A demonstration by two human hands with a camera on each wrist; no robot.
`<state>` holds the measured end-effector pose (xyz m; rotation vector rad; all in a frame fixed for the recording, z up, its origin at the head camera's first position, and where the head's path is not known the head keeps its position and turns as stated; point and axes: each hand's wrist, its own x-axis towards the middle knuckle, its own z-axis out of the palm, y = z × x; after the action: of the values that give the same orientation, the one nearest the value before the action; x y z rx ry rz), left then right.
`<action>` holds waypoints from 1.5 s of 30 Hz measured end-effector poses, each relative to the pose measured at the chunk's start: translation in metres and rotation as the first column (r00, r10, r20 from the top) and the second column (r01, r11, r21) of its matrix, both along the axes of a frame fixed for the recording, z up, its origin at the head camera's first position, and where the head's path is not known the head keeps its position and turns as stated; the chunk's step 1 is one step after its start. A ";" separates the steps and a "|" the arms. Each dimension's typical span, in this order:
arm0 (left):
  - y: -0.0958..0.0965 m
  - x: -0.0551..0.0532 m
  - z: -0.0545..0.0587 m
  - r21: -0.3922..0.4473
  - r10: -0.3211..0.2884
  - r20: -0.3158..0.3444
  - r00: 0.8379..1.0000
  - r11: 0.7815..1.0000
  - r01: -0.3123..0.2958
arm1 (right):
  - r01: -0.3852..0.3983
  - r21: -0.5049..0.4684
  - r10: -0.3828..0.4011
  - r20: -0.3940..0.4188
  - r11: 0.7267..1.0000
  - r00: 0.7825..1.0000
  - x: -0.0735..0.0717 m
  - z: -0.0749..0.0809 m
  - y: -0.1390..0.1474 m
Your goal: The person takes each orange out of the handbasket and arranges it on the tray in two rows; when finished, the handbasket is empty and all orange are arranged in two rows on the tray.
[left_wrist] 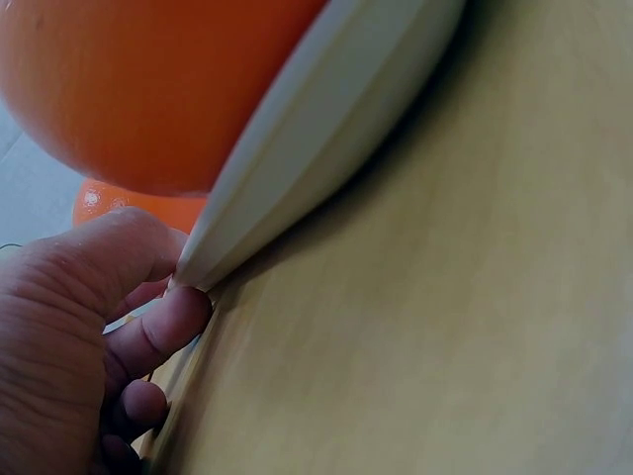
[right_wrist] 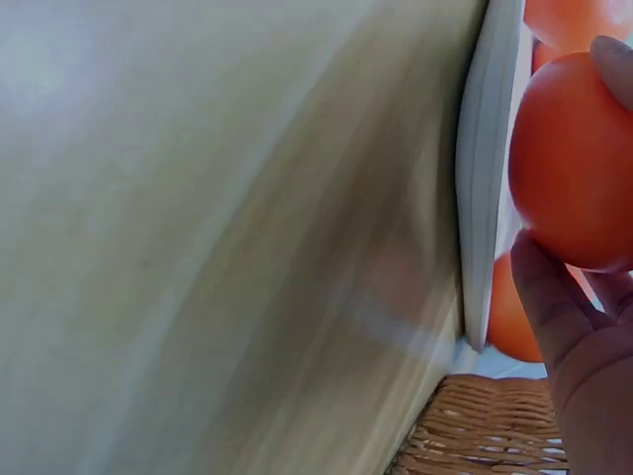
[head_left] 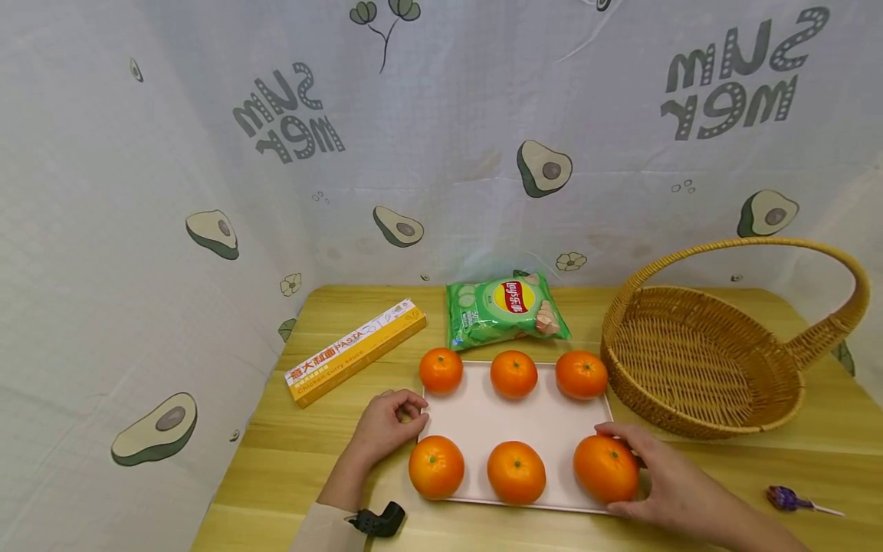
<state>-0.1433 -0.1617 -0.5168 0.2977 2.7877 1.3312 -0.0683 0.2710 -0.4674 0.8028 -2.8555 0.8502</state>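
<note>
A pale pink rectangular tray [head_left: 513, 418] lies on the wooden table with two rows of oranges, such as the back middle orange [head_left: 513, 374] and the front left orange [head_left: 436, 467]. My left hand [head_left: 386, 425] pinches the tray's left edge between thumb and curled fingers; the left wrist view shows the thumb [left_wrist: 134, 242] over the rim. At the front right corner my right hand [head_left: 662, 479] holds an orange [head_left: 605, 468], thumb on its near side and fingers on its far side. The right wrist view shows this orange [right_wrist: 574, 163] above the tray's rim [right_wrist: 482, 188].
Right of the tray stands a wicker basket [head_left: 697, 425] with a tall handle. Behind lies a green bag of chips [head_left: 497, 310], and at back left a yellow pasta box [head_left: 359, 353]. A purple-wrapped lollipop [head_left: 786, 498] lies at the front right.
</note>
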 end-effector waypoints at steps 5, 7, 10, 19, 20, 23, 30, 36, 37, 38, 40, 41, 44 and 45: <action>0.000 0.000 0.001 -0.001 -0.001 -0.002 1.000 1.000 0.001 | 0.002 0.052 -0.003 0.019 0.999 1.000 0.003 -0.001 -0.001; 0.000 0.000 0.001 -0.003 -0.002 -0.002 1.000 1.000 0.002 | -0.001 0.070 -0.004 0.077 0.998 0.997 0.003 -0.001 -0.001; 0.000 0.000 0.001 -0.004 -0.002 0.006 1.000 1.000 0.002 | -0.003 0.088 -0.009 0.144 0.996 0.990 0.003 -0.001 -0.002; 0.001 -0.002 0.000 -0.002 -0.002 0.005 1.000 1.000 0.002 | -0.001 0.090 -0.009 0.111 0.996 0.994 0.004 -0.002 -0.003; 0.001 -0.002 0.000 -0.004 0.000 0.006 1.000 1.000 0.000 | -0.002 0.084 -0.006 0.102 0.996 0.995 0.004 -0.001 -0.003; 0.001 -0.002 0.000 -0.008 0.006 0.003 1.000 1.000 -0.006 | -0.002 0.073 -0.005 0.091 0.997 0.996 0.005 -0.001 -0.003; 0.001 -0.001 0.001 -0.019 0.012 -0.021 1.000 1.000 -0.013 | 0.028 0.106 -0.042 0.133 0.994 0.990 0.002 0.001 -0.004; 0.001 0.000 0.001 -0.018 0.016 -0.014 1.000 1.000 -0.017 | 0.053 0.098 -0.064 0.110 0.994 0.992 0.002 0.002 -0.004; 0.001 0.000 0.001 -0.018 0.016 -0.014 1.000 1.000 -0.016 | 0.059 0.088 -0.068 0.100 0.994 0.993 0.002 0.003 -0.004; 0.001 0.000 0.001 -0.017 0.016 -0.013 1.000 1.000 -0.016 | 0.063 0.071 -0.069 0.085 0.995 0.994 0.002 0.004 -0.004; 0.001 -0.001 0.001 -0.017 0.013 -0.015 1.000 1.000 -0.014 | 0.065 0.038 -0.067 0.036 0.997 0.997 0.002 0.006 -0.003; 0.001 -0.001 0.001 -0.018 0.012 -0.017 1.000 1.000 -0.012 | 0.065 0.023 -0.065 0.003 0.998 0.998 0.001 0.007 -0.003; 0.002 -0.001 0.002 -0.024 0.002 -0.026 1.000 1.000 -0.003 | 0.064 -0.008 -0.065 -0.086 0.998 0.994 -0.003 0.012 -0.001; 0.001 -0.001 0.002 -0.030 -0.002 -0.026 1.000 1.000 0.001 | 0.064 -0.018 -0.065 -0.110 0.998 0.992 -0.005 0.014 0.001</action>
<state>-0.1444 -0.1605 -0.5146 0.3178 2.8250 1.2936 -0.0732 0.2716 -0.4531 0.7274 -2.7599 0.7911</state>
